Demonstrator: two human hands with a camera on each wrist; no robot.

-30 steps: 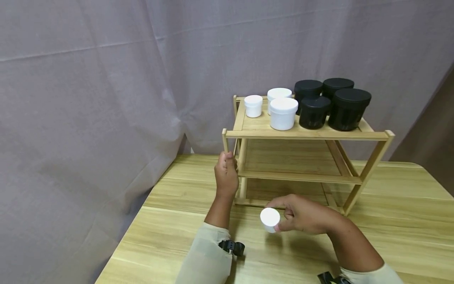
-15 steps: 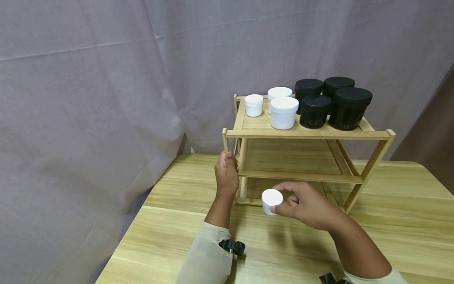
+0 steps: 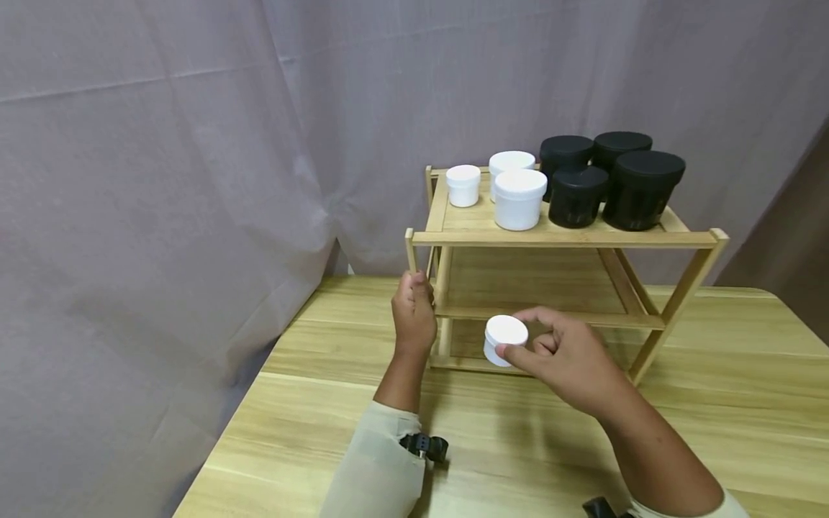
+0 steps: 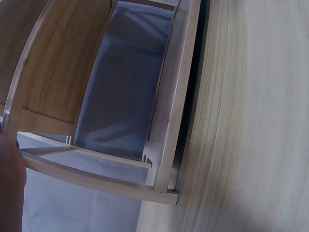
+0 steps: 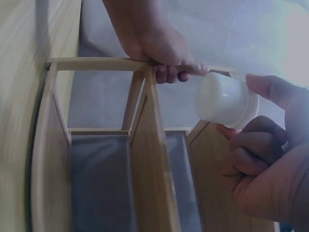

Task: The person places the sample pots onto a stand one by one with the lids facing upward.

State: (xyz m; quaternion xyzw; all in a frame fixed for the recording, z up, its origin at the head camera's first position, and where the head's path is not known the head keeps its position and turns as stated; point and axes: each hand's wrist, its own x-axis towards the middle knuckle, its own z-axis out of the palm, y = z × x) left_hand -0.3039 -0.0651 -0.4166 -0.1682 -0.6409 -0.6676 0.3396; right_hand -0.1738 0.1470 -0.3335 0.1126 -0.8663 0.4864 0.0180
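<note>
My right hand point(image 3: 570, 356) pinches a small white lidded jar point(image 3: 506, 340) between thumb and forefinger, upright in front of the wooden shelf rack point(image 3: 550, 239). In the right wrist view the same jar point(image 5: 224, 100) shows sideways, held near its lid. My left hand point(image 3: 414, 309) grips the rack's front left post, just below the top shelf. On that top shelf stand a small white jar point(image 3: 463, 185), two larger white jars point(image 3: 520, 199) and several black jars point(image 3: 576, 196). The left wrist view catches only part of a finger beside the rack's frame point(image 4: 96, 181).
The rack has a middle shelf point(image 3: 531, 280) and a bottom shelf beneath it. It stands on a wood-grain table point(image 3: 337, 403), with a grey cloth point(image 3: 194, 180) hanging behind and at the left. Black cameras point(image 3: 424, 446) are strapped at the wrists.
My right hand has lifted the small white jar from low over the table up to about the middle shelf's front rail in the head view. The left hand keeps its grip on the post.
</note>
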